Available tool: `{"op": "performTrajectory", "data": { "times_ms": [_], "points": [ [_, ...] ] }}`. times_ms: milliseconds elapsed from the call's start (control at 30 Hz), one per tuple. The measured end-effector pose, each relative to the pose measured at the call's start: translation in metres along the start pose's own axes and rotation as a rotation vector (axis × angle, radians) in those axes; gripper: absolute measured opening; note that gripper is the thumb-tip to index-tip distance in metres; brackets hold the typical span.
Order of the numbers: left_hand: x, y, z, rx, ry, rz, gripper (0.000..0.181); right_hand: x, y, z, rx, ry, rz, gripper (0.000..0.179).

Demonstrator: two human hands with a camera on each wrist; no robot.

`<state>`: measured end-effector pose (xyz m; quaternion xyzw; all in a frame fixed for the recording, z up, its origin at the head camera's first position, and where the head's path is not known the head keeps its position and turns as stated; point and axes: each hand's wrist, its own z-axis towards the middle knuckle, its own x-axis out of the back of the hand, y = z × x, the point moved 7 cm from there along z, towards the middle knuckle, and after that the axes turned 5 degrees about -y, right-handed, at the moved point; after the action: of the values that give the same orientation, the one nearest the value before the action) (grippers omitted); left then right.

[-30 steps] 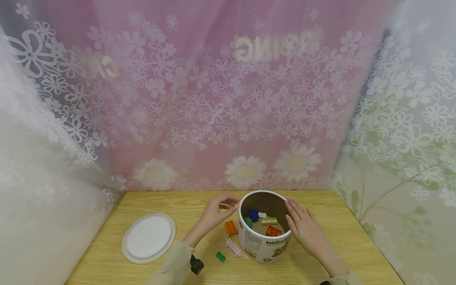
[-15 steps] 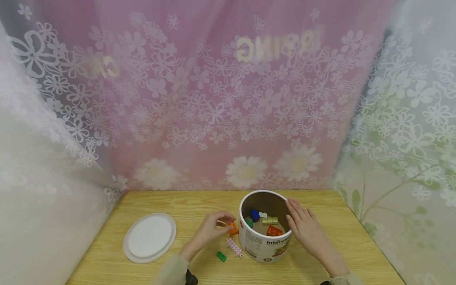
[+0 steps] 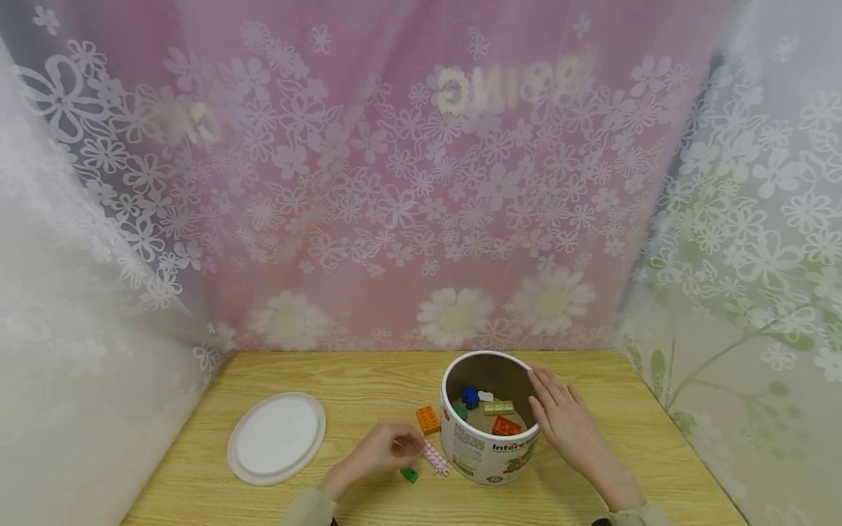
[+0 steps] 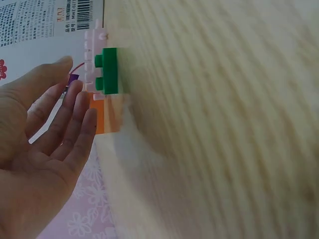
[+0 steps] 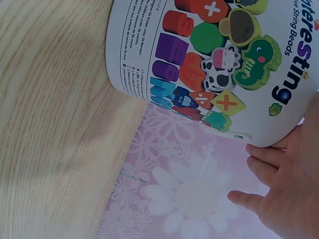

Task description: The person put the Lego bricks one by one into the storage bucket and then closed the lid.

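In the head view my left hand (image 3: 384,449) hovers low over the table beside a pink studded brick strip (image 3: 434,457), fingers loosely bent. The left wrist view has the thumb and fingers of this hand apart, with nothing between them. A small green brick (image 4: 110,70) lies just in front of the pink strip, and an orange brick (image 3: 428,420) sits farther back by the bucket. My right hand (image 3: 569,424) rests with straight fingers on the right rim of the white printed bucket (image 3: 470,451). Inside the bucket are a blue piece (image 3: 470,397), a red-orange brick (image 3: 506,425) and a pale yellow brick (image 3: 498,408).
A round white lid (image 3: 276,438) lies on the left of the wooden table (image 3: 355,372). More small pieces, one white (image 3: 485,396) and one green (image 3: 460,411), are in the bucket. Flowered curtains (image 3: 421,219) hang behind and at both sides.
My left hand has come down from the bucket's left rim, past the orange brick, toward the pink strip and green brick. The right hand stays on the rim.
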<state>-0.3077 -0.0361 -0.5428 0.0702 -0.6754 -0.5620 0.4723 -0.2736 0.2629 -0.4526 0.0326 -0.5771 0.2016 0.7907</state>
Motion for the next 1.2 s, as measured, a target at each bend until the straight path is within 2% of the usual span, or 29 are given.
{"op": "performTrajectory", "data": {
  "times_ms": [167,300,600,700,800,933,1200],
  "points": [
    [-0.006,-0.006,-0.007,0.006,-0.085,-0.005,0.021,-0.001,0.001,-0.001,0.002,0.005,0.000,0.053],
    [-0.010,-0.007,-0.009,0.009,-0.127,-0.025,0.021,0.000,0.001,-0.001,0.000,0.011,0.005,0.053],
    [-0.012,-0.003,-0.008,0.007,-0.130,0.040,0.013,0.005,-0.002,0.000,0.018,0.050,-0.007,0.051],
    [-0.011,-0.005,-0.007,0.025,-0.120,0.030,0.012,0.004,-0.002,0.001,0.020,0.047,-0.008,0.051],
    [-0.005,-0.004,-0.004,0.054,-0.083,0.028,0.014,0.005,-0.002,0.001,0.021,0.045,-0.005,0.051],
    [0.009,0.001,0.001,0.061,-0.024,0.051,0.016,0.005,-0.001,0.002,0.012,0.028,-0.003,0.051],
    [0.034,0.015,0.009,0.015,0.011,0.147,0.015,0.003,-0.002,0.001,0.019,0.024,-0.018,0.052]
  ]
}}
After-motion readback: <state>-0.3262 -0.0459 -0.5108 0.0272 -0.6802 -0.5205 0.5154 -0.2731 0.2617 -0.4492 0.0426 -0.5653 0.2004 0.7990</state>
